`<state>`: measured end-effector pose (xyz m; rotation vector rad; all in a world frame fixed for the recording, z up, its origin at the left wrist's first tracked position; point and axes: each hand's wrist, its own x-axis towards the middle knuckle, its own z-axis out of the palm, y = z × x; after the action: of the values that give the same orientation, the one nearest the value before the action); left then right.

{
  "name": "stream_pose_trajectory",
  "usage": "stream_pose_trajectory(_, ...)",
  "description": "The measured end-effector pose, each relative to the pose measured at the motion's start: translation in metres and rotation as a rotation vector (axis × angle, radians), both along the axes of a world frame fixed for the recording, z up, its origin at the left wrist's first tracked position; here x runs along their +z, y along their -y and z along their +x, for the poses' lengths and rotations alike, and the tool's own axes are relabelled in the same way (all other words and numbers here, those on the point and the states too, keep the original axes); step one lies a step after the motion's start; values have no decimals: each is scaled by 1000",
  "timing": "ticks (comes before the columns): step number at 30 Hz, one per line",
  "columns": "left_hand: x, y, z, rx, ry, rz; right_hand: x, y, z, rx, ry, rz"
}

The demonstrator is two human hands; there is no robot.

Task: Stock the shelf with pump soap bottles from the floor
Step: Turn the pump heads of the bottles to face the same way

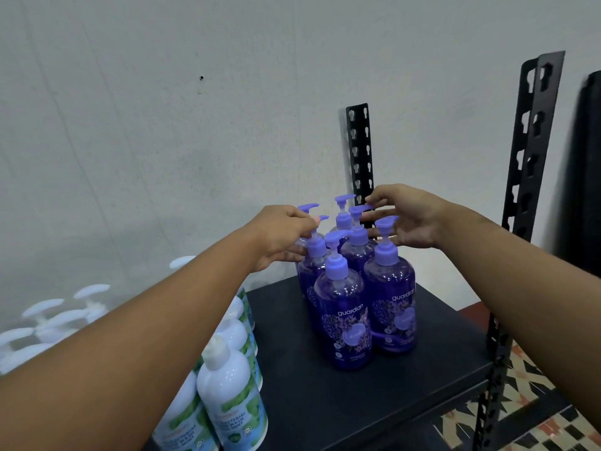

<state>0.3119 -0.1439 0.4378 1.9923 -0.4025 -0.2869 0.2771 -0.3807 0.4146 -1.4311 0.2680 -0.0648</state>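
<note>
Bottles [344, 320]: six purple pump soaps, as far as I can count, stand upright in a tight cluster on the shelf [439, 359], towards its back right. The two front ones show a "guardian" label facing me. Bodies touch or nearly touch.

Left hand [283, 232]: reaches in from the left side of the cluster. My fingers curl round the pump neck of the left bottle [309, 271] in the middle row, thumb tip up by its nozzle. That bottle stands on the shelf.

Right hand [413, 219]: reaches in from the right, at pump height. My thumb lies above and my fingers below the nozzle of a rear bottle [357, 252]; the fingers are fairly straight. I cannot tell whether they actually pinch the nozzle or only lie beside it.

White bottles [227, 388]: a group with green labels stands on the same shelf, left of the purple cluster and apart from it, partly hidden under my left forearm. More white pump heads further left are blurred.

Posts: a black slotted post [359, 148] rises behind the cluster against the wall [162, 125]; a second [533, 141] stands at the near right corner. Patterned floor [533, 418] shows below right.
</note>
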Motion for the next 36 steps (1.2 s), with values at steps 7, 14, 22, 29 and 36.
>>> stream_pose_trajectory(7,1,-5,-3,-22,-4,-1,5,4,17,-48,17,-9)
stream_pose_trajectory(14,1,-8,-6,-49,-9,-9,4,-5,33,-8,-36,-57)
stream_pose_trajectory(22,2,-10,-8,-52,-21,-20,5,-9,37,-46,-103,-159)
stream_pose_trajectory(29,-3,-6,-23,47,88,-15,0,2,30,-76,-36,-70)
stream_pose_trajectory(36,-9,1,-59,66,94,-35,-2,2,10,-18,17,-15)
